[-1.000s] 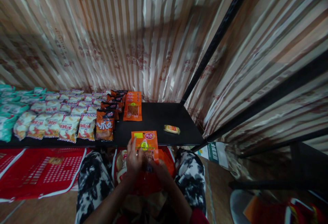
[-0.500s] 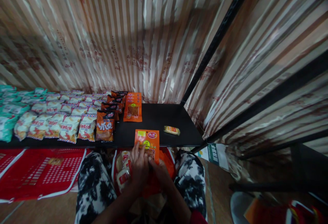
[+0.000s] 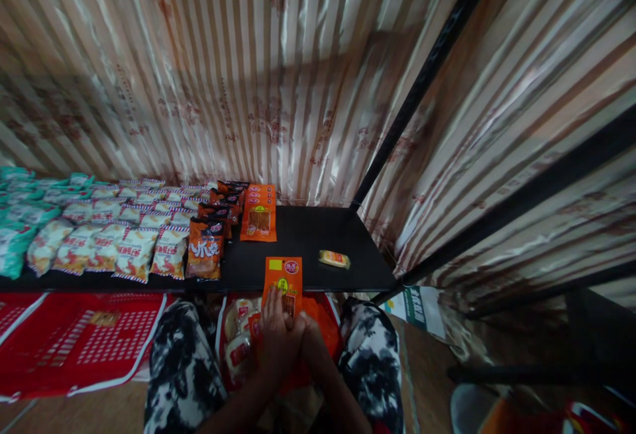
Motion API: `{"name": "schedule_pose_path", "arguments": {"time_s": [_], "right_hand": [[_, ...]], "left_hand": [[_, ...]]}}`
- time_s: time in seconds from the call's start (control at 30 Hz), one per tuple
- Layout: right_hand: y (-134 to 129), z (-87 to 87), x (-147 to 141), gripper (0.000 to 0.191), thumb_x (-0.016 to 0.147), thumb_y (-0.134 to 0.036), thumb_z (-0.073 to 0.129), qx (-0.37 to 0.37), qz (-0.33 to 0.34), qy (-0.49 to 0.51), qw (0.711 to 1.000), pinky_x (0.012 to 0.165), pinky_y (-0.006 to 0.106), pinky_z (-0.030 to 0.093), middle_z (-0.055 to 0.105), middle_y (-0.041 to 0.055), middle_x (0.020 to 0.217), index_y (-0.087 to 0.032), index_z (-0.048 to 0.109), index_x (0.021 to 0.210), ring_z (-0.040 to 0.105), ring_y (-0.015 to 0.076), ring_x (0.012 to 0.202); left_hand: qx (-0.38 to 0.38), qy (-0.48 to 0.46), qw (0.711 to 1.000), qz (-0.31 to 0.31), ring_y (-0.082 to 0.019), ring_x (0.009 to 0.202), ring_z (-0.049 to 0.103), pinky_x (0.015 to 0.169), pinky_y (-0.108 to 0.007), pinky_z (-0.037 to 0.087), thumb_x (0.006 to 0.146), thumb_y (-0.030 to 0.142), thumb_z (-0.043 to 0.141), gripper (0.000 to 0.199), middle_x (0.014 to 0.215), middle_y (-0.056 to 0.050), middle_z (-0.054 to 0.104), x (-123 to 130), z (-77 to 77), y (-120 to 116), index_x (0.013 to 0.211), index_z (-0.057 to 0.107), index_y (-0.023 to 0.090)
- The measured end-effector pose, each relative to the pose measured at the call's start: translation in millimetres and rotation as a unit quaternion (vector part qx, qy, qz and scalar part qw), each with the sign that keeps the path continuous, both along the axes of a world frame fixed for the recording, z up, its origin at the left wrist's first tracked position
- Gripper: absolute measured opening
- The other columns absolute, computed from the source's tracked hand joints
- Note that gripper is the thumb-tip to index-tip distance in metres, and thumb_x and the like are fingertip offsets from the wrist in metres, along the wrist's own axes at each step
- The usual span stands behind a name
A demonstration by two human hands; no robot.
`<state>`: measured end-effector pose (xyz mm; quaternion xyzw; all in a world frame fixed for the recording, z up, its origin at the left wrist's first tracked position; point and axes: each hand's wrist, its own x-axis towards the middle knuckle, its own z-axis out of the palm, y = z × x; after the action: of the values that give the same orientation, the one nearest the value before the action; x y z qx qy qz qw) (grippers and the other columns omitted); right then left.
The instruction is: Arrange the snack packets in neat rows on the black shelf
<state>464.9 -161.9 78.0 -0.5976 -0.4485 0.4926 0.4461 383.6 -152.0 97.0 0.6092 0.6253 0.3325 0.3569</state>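
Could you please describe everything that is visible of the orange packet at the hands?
The orange packet looks flat and plastic. Its front shows a yellow rectangle upper left, an oval logo upper right, a yellow circle and a brownish patch below. Its top overlaps the front edge of the black shelf in view. The left hand partly covers its front; the right hand is at its lower right. Its bottom is hidden.

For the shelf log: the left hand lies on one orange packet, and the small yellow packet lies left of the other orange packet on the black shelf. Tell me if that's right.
Wrong side: the head view shows the small yellow packet right of the other orange packet on the black shelf. The left hand does lie on one orange packet.
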Motion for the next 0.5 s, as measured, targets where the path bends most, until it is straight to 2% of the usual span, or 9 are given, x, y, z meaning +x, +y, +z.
{"name": "schedule_pose_path", "arguments": {"time_s": [0.1, 0.27, 0.5], "right_hand": [[-0.9, 3.5, -0.6, 0.037, 0.075, -0.057, 0.047, 0.022, 0.009, -0.019, 1.0, 0.066, 0.034, 0.05, 0.063, 0.0071, 0.07, -0.022, 0.059, 0.068, 0.058, 0.0217, 0.065], [-4.7, 12.5, -2.4, 0.032, 0.079, -0.044, 0.045, 0.089, 0.046, -0.074, 0.992, 0.087, 0.039, 0.046, 0.068, 0.01, 0.089, -0.022, 0.066, 0.088, 0.061, 0.0264, 0.088], [-13.0, 9.1, -9.8, 0.037, 0.079, -0.024, 0.046, 0.132, 0.077, -0.108, 0.982, 0.101, 0.04, 0.038, 0.063, 0.0103, 0.111, -0.022, 0.061, 0.113, 0.053, 0.0235, 0.111]], "left_hand": [[-0.025, -0.012, 1.0, 0.002, -0.028, 0.135, 0.025, 0.112, -0.043, 0.018, 0.069, 0.027, 0.053, 0.064, 0.14, -0.013, 0.042, 1.1, 4.2, -0.5, 0.131, 0.042, 0.013], [-0.04, -0.031, 0.999, 0.019, -0.028, 0.133, 0.031, 0.111, -0.04, 0.023, 0.067, 0.024, 0.053, 0.067, 0.139, -0.016, 0.041, -1.0, 6.9, 0.3, 0.13, 0.041, 0.008], [-0.079, -0.087, 0.993, 0.015, -0.024, 0.127, 0.04, 0.108, -0.036, 0.028, 0.073, 0.02, 0.045, 0.061, 0.136, -0.016, 0.045, -14.9, 13.0, 3.5, 0.132, 0.038, 0.008]]}}
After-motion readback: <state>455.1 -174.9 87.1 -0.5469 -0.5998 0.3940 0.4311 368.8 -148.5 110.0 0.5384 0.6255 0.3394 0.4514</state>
